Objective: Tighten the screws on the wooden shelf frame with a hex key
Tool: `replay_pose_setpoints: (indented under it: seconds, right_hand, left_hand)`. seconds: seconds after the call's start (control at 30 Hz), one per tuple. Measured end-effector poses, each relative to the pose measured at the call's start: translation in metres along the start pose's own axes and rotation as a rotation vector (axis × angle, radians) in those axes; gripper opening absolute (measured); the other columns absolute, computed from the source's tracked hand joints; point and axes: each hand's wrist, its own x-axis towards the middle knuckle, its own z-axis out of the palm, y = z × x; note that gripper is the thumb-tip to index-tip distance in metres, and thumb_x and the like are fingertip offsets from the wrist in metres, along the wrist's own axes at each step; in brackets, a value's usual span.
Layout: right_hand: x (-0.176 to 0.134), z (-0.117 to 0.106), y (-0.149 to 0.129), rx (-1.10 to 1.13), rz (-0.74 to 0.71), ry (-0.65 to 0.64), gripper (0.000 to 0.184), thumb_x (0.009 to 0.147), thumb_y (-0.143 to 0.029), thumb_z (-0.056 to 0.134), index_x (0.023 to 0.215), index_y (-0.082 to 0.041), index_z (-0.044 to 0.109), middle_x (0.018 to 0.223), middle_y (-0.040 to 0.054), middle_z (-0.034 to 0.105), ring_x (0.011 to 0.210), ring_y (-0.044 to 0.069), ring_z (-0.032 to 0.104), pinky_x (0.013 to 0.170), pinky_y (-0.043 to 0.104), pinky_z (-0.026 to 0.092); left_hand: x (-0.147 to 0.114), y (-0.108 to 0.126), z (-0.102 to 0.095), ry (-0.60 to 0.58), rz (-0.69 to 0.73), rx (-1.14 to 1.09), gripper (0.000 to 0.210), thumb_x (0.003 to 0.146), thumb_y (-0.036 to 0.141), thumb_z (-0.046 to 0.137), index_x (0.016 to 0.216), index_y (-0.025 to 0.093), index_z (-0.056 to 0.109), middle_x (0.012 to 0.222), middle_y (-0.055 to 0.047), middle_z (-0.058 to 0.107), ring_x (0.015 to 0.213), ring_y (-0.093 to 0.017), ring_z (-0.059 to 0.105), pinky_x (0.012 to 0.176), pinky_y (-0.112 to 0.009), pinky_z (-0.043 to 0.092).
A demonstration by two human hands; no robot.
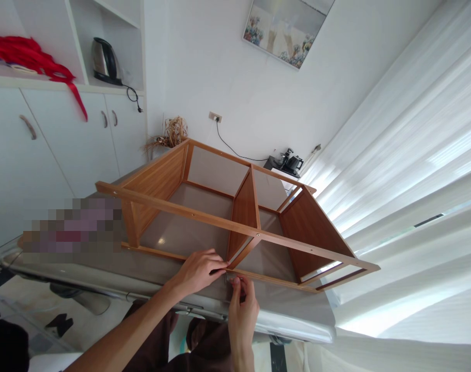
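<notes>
A wooden shelf frame (210,219) with brown end panels and a middle panel (245,206) lies on its side on a grey table (150,268). My left hand (202,268) is closed at the near lower rail (266,279), where the middle panel meets it. Its thumb and forefinger come together against the wood; what lies between them is hidden. Just below and right, my right hand (244,302) pinches with thumb and fingers beside that rail. A small thin thing shows faintly at its fingertips, too small to name.
White cabinets (65,134) stand left, with a kettle (104,61) and red ribbon (30,54) on their shelves. Dried plants (175,132) are behind the frame. A black appliance (292,163) stands by the wall. White curtains (406,170) hang on the right. A blurred patch covers the table's left end.
</notes>
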Motion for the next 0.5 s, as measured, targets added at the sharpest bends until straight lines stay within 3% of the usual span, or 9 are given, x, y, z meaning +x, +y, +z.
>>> replay_pose_setpoints:
  seconds: [0.5]
  right_hand:
    - [-0.0009,0.0008,0.0054,-0.134,-0.099,0.018,0.035,0.100,-0.052,0.046,0.104,-0.024,0.067,0.093,0.0042,0.076,0.081,0.020,0.070,0.069,0.028,0.049]
  left_hand:
    - [0.0003,-0.0010,0.0011,-0.039,-0.029,-0.003,0.020,0.097,0.030,0.059,0.110,0.026,0.073,0.097,0.000,0.076,0.089,-0.018,0.063,0.080,-0.030,0.051]
